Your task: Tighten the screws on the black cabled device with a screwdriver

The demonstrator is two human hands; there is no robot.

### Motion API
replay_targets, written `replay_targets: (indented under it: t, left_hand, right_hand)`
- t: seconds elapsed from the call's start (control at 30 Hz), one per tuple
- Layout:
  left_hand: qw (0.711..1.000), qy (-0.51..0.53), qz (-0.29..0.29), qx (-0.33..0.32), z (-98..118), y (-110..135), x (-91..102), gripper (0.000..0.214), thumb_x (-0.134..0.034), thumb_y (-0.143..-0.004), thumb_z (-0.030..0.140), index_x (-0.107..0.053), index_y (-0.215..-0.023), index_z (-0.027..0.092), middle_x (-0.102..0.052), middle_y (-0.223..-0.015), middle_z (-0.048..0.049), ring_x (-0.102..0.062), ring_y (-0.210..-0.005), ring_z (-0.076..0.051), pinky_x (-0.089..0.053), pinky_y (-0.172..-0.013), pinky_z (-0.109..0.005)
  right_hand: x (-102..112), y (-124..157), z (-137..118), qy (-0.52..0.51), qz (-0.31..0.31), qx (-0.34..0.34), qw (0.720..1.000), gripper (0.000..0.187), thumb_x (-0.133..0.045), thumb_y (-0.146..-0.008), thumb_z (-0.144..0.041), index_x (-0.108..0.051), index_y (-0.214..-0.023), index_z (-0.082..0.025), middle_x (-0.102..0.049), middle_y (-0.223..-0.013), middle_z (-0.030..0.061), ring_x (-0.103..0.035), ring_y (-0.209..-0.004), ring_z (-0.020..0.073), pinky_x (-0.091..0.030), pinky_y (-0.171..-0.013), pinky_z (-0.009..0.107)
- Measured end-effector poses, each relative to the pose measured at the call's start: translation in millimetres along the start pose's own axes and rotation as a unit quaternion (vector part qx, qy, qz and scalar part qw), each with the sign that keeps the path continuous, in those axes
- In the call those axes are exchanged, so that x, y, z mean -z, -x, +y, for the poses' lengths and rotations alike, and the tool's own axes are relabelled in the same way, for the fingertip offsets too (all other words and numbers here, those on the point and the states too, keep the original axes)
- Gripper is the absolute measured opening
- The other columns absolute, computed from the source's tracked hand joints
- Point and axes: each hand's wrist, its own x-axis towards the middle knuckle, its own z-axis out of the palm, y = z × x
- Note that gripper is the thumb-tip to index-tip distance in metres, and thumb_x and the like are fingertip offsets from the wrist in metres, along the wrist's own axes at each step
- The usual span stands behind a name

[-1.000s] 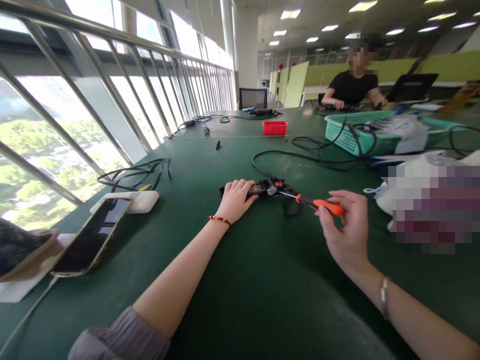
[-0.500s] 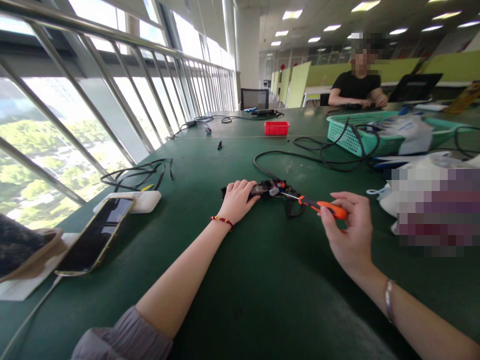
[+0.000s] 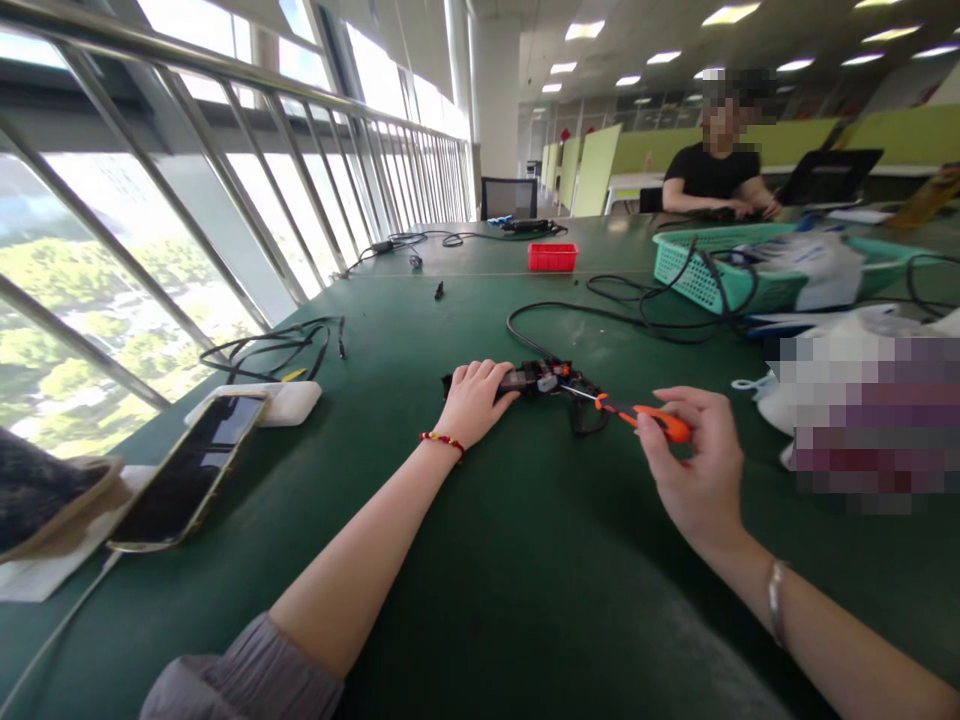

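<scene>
A black device with exposed inner parts [image 3: 541, 377] lies on the green table [image 3: 480, 560], joined to a black cable [image 3: 525, 308]. My left hand [image 3: 476, 398] is wrapped over its left end and presses it to the tabletop, hiding that part. In my right hand [image 3: 697, 465] is an orange and black screwdriver [image 3: 664, 424], gripped at the handle between thumb and fingers. Its metal shaft points left, and the tip is at the device's opened right part; whether it sits in a screw I cannot tell. A thin black loop [image 3: 589, 420] lies just below the device.
A phone [image 3: 191, 475] rests against a white case [image 3: 296, 403] at left, near coiled cable [image 3: 274, 345]. Further back are a red tray [image 3: 553, 258] and a teal basket [image 3: 694, 275]. Plastic bags [image 3: 825, 350] lie at right. Another person [image 3: 716, 170] sits across the table.
My right hand and the screwdriver handle have shifted very slightly, with the tip still at the device. My left hand stays in place. The other person's hands have moved a little to the right.
</scene>
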Motion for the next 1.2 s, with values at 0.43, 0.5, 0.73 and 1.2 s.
replay_targets:
  t: [0.43,0.5,0.73,1.2]
  left_hand:
    - [1.000,0.011,0.004,-0.003,-0.6,0.0,-0.4,0.033,-0.048,-0.091,0.036,-0.051,-0.120,0.020,-0.059,-0.110,-0.0073,-0.050,-0.103,-0.025,-0.036,-0.094,-0.040]
    - [1.000,0.016,0.006,-0.004,-0.6,0.2,-0.3,0.033,-0.047,-0.092,0.037,-0.052,-0.120,0.020,-0.059,-0.110,-0.0074,-0.050,-0.103,-0.025,-0.036,-0.094,-0.041]
    - [1.000,0.010,0.004,-0.004,-1.3,0.8,-0.5,0.033,-0.046,-0.093,0.037,-0.052,-0.120,0.020,-0.059,-0.109,-0.0067,-0.051,-0.102,-0.024,-0.036,-0.093,-0.040]
    - [1.000,0.014,0.000,0.002,-0.4,0.2,-0.1,0.032,-0.048,-0.092,0.037,-0.052,-0.120,0.021,-0.059,-0.110,-0.0067,-0.051,-0.103,-0.024,-0.035,-0.094,-0.039]
  right_hand:
    - [-1.3,0.3,6.0,-0.035,0.030,0.034,0.998,0.030,-0.059,-0.081,-0.025,-0.050,-0.110,-0.021,-0.054,-0.108,0.0080,-0.059,-0.096,0.0211,-0.050,-0.084,0.041]
    - [-0.7,0.2,3.7,-0.024,0.029,0.039,0.999,0.028,-0.060,-0.080,-0.025,-0.051,-0.107,-0.021,-0.056,-0.104,0.0076,-0.060,-0.093,0.0206,-0.051,-0.082,0.039]
    - [2.1,3.1,-5.1,-0.021,-0.072,-0.039,0.996,0.018,-0.047,-0.092,-0.034,-0.056,-0.090,-0.020,-0.053,-0.053,-0.0047,-0.047,-0.041,0.0099,-0.037,-0.041,0.023]
    - [0.1,3.6,-1.5,-0.015,-0.032,-0.020,0.999,0.017,-0.057,-0.086,-0.031,-0.054,-0.098,-0.020,-0.056,-0.072,-0.0012,-0.058,-0.057,0.0135,-0.048,-0.055,0.029]
